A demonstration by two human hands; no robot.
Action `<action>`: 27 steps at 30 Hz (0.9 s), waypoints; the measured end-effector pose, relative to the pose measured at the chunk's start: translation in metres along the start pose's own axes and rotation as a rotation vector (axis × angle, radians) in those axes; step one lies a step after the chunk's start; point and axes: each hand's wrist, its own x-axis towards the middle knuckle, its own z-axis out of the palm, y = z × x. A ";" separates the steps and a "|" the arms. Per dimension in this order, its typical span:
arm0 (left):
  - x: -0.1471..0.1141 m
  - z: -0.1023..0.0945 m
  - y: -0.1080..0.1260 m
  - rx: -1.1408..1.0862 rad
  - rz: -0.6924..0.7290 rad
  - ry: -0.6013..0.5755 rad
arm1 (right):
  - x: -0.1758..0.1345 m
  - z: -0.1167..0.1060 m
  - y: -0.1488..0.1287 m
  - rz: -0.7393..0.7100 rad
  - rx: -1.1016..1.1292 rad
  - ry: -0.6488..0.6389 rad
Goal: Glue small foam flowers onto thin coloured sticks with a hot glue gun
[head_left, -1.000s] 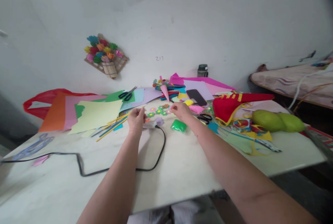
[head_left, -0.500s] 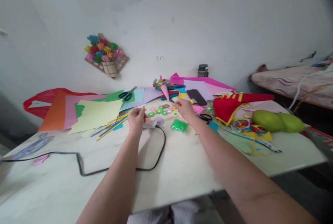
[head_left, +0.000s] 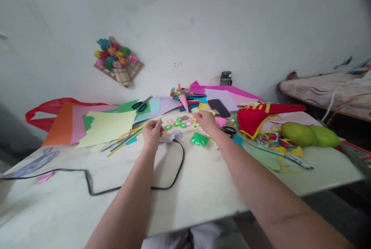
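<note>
My left hand point(head_left: 152, 132) is closed in a pinch above the table, thumb and forefinger together, with a tiny pale bit at the fingertips that I cannot make out. Just beside it lies a white tool point(head_left: 166, 139) with a black cord point(head_left: 182, 164), partly behind my fingers; it looks like a glue gun. My right hand point(head_left: 206, 121) is also pinched; whatever sits in its fingertips is too small to name. Between the hands are several paper flowers point(head_left: 182, 123) in green, yellow and pink. Nearer to me rests a bright green packet point(head_left: 199, 139).
Coloured paper sheets point(head_left: 108, 127), thin sticks point(head_left: 123, 143) and scissors point(head_left: 142, 104) are on the left. A pink paper cone point(head_left: 183, 101) with small flowers stands behind. Rightward are a phone point(head_left: 219, 108), black-handled scissors point(head_left: 228, 130), red cloth point(head_left: 252, 119) and green fruit point(head_left: 300, 134).
Both hands stay almost in place. My right fingertips shift very slightly, and a small pale patch now shows beside them. Nothing on the table has visibly moved.
</note>
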 end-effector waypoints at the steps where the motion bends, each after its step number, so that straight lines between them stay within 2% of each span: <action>1: 0.000 0.000 0.000 -0.004 -0.002 -0.001 | 0.000 0.001 0.000 0.007 0.011 -0.010; 11: -0.001 0.001 0.002 0.011 -0.014 -0.002 | 0.001 0.009 0.002 0.007 0.116 -0.073; 19: 0.001 -0.001 -0.002 0.095 0.005 0.011 | -0.009 0.013 -0.011 -0.044 -0.036 -0.141; 24: 0.004 -0.003 -0.005 0.210 0.036 0.051 | -0.009 0.022 -0.009 -0.100 0.023 -0.196; 27: 0.005 -0.006 -0.001 0.374 0.065 0.099 | -0.010 0.021 -0.011 -0.105 -0.018 -0.208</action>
